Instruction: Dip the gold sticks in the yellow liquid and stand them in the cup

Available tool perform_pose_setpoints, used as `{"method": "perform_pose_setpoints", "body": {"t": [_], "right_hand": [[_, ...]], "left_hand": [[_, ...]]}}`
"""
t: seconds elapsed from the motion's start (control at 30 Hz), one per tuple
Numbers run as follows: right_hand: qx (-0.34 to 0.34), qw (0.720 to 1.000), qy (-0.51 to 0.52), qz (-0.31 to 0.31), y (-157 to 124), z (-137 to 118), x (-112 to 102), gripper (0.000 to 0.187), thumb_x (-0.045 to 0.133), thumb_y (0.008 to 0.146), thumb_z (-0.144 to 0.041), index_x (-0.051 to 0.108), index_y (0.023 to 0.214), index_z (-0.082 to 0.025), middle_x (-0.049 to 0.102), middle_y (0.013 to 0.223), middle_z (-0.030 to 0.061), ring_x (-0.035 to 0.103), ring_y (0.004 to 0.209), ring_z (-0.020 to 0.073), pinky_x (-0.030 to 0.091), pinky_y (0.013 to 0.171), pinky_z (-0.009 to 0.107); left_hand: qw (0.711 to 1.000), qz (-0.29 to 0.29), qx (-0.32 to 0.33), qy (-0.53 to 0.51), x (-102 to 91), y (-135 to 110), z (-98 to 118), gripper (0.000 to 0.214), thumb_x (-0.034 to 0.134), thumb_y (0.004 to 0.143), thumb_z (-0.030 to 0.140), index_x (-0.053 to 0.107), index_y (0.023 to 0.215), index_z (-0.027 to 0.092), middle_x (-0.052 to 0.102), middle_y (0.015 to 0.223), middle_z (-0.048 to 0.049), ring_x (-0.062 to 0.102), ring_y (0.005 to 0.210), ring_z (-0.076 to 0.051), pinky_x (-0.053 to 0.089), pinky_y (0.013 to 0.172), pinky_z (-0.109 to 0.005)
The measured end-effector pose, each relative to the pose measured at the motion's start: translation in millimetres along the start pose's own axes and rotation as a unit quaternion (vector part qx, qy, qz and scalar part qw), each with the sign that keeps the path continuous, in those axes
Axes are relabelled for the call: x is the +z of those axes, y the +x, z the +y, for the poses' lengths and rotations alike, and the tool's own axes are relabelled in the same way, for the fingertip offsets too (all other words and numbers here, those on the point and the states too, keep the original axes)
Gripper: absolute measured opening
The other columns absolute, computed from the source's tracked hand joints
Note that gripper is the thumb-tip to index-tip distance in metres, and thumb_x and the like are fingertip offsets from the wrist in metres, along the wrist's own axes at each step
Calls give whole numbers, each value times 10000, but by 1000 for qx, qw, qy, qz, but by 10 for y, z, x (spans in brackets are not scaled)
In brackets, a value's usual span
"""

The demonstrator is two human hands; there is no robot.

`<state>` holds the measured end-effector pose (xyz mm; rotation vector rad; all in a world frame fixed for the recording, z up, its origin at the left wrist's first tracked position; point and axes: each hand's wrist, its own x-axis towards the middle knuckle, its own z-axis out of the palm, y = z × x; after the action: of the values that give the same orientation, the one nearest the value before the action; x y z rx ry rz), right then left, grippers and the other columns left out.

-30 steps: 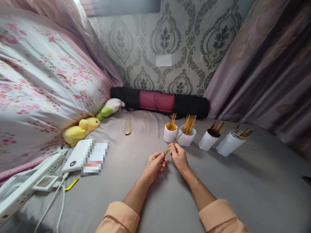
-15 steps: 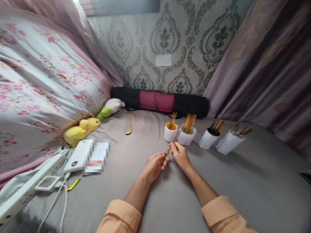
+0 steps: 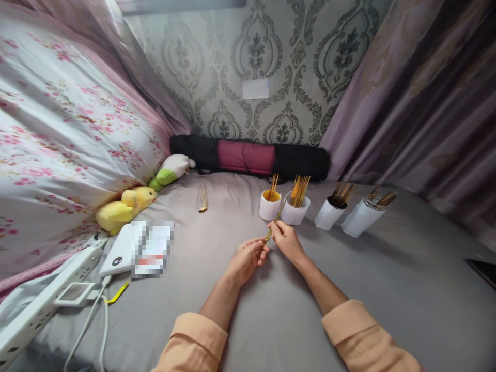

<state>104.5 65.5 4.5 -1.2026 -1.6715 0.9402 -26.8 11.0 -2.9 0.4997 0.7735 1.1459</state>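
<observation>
A thin gold-coloured stick [image 3: 279,214] slants up and away from my two hands. Its lower end is pinched between the thumb and fingertips of my left hand [image 3: 250,257]. Higher up the stick, the fingers of my right hand [image 3: 285,241] are closed round it and hide part of it. Just beyond stand a white-wrapped cup with a yellow inside [image 3: 269,207] and a wider white-wrapped cup [image 3: 293,215], both holding thin orange-gold sticks. A small bunch of thin gold sticks [image 3: 203,199] lies on the grey sheet to the left.
Two more white-wrapped cans, one with a dark inside [image 3: 328,219] and one tilted [image 3: 360,219], hold sticks at right. A long black and maroon bag [image 3: 248,156] lies along the wall. At left are plush toys [image 3: 127,206], a white power bank [image 3: 123,253] and a power strip [image 3: 58,284].
The camera view has shifted slightly, and a dark flat object shows more at the right edge. Both hands keep their hold on the stick with barely any movement.
</observation>
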Motion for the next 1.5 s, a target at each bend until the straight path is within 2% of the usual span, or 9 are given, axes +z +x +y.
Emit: {"method": "perform_pose_setpoints", "body": {"t": [0.33, 0.7, 1.23, 1.5], "right_hand": [[-3, 1000, -20, 18, 42, -31, -71, 359, 419, 826, -468, 603, 828, -160, 511, 564, -15, 439, 483, 96, 344, 475, 211], [-19, 998, -10, 57, 238, -105, -282, 371, 415, 822, -481, 605, 869, -166, 515, 591, -11, 433, 466, 85, 337, 441, 204], [-18, 995, 59, 80, 400, -304, -502, 391, 455, 790, -511, 590, 871, -153, 499, 601, -7, 400, 421, 63, 331, 362, 177], [-8, 990, 80, 119, 426, -365, -605, 360, 487, 781, -488, 584, 840, -147, 521, 613, 0, 406, 424, 59, 325, 356, 175]], "left_hand": [[1000, 4, -8, 4, -13, 9, -15, 311, 642, 672, 215, 561, 944, 87, 562, 659, -27, 441, 477, -56, 292, 423, -179], [1000, -1, 0, 13, -28, 12, -35, 318, 641, 680, 227, 557, 950, 81, 560, 659, -28, 444, 481, -56, 288, 421, -176], [1000, 6, -6, 13, -16, -4, -25, 303, 650, 680, 235, 570, 938, 99, 561, 669, -34, 457, 501, -64, 294, 436, -183], [1000, 14, 2, 13, -7, -14, -24, 316, 662, 681, 248, 561, 942, 102, 575, 683, -43, 476, 517, -70, 319, 451, -184]]}}
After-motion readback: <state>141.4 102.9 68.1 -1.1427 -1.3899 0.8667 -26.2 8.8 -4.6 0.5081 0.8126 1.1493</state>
